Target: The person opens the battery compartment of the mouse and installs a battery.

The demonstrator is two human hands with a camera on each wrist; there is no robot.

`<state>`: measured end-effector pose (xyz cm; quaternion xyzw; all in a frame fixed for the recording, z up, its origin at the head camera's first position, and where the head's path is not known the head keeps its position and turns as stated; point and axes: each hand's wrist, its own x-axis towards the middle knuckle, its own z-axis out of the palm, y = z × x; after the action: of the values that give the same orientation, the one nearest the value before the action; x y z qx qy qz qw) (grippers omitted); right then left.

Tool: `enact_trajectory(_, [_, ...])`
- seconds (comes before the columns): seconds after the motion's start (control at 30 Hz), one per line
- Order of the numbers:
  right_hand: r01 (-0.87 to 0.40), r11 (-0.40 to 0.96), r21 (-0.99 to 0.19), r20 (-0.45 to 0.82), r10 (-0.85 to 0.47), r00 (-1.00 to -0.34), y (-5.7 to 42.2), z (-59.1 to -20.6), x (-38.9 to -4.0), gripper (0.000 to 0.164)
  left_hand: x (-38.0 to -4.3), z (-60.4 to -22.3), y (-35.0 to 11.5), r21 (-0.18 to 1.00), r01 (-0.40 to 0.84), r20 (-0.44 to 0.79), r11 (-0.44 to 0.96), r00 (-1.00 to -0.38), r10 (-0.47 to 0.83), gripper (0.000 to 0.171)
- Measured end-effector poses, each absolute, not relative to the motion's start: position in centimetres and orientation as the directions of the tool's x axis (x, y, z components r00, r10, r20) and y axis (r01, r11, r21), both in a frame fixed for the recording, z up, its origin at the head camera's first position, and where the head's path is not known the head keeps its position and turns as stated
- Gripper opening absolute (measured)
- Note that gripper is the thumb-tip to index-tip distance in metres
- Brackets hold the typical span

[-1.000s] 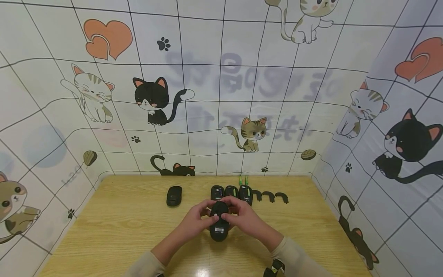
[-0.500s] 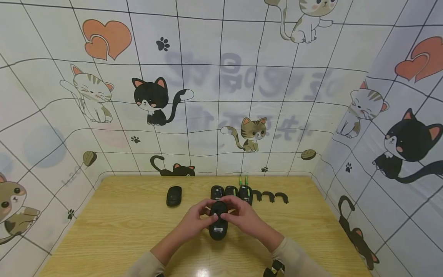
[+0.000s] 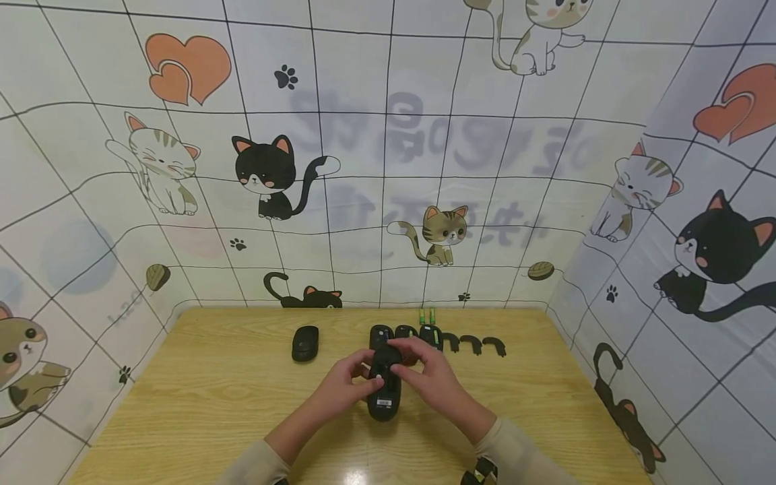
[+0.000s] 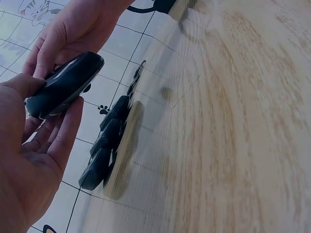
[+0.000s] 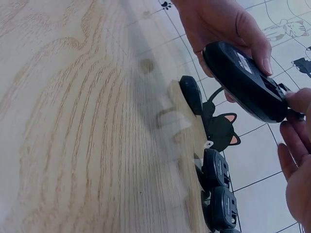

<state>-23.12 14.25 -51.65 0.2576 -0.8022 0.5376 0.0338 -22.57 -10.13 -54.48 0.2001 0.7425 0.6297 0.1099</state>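
Observation:
A black computer mouse (image 3: pixel 384 408), underside up with a white label, is held above the table in front of me. My left hand (image 3: pixel 344 385) grips its left side, thumb on the underside. My right hand (image 3: pixel 435 378) pinches a dark battery cover (image 3: pixel 388 356) at the mouse's far end. In the right wrist view a recess shows in the underside of the mouse (image 5: pixel 243 80), and the dark cover (image 5: pixel 294 115) stands off its end between the right thumb and fingers. The left wrist view shows the mouse (image 4: pixel 65 87) edge-on between both hands.
Behind the hands, three black mice (image 3: pixel 430 337) lie underside up in a row, with two green batteries (image 3: pixel 427 315) behind. Three curved black covers (image 3: pixel 471 344) lie to their right. Another black mouse (image 3: pixel 305 343) sits further left on the wooden table (image 3: pixel 230 397). A cat-print curtain surrounds it.
My right hand has shifted slightly right and pulled the battery cover away from the mouse, baring a recess in its underside. The left hand keeps its grip.

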Motion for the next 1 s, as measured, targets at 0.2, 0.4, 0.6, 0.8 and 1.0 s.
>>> enact_trajectory(0.2, [-0.411, 0.282, -0.867, 0.333, -0.284, -0.899, 14.3, -51.5, -23.1, 0.038, -22.6, -54.6, -10.0, 0.98, 0.149, 0.075, 0.135, -0.894, 0.441, 0.04])
enact_trajectory(0.4, [-0.374, 0.17, -0.912, 0.328, -0.247, -0.912, 14.6, -51.4, -23.3, 0.039, -22.4, -54.4, -10.0, 0.982, 0.138, 0.067, 0.131, -0.894, 0.443, 0.041])
enact_trajectory(0.6, [-0.365, 0.148, -0.919, 0.321, -0.253, -0.912, 15.1, -51.3, -23.5, 0.039, -22.5, -54.5, -10.0, 0.982, 0.133, 0.062, 0.132, -0.895, 0.441, 0.041])
enact_trajectory(0.8, [-0.365, 0.168, -0.916, 0.318, -0.25, -0.914, 16.0, -51.2, -23.9, 0.038, -22.6, -54.4, -10.0, 0.983, 0.128, 0.058, 0.133, -0.896, 0.439, 0.041])
enact_trajectory(1.0, [-0.332, 0.18, -0.926, 0.284, -0.248, -0.926, 17.2, -51.0, -24.4, 0.04, -22.6, -54.2, -10.0, 0.983, 0.132, 0.063, 0.127, -0.895, 0.441, 0.042])
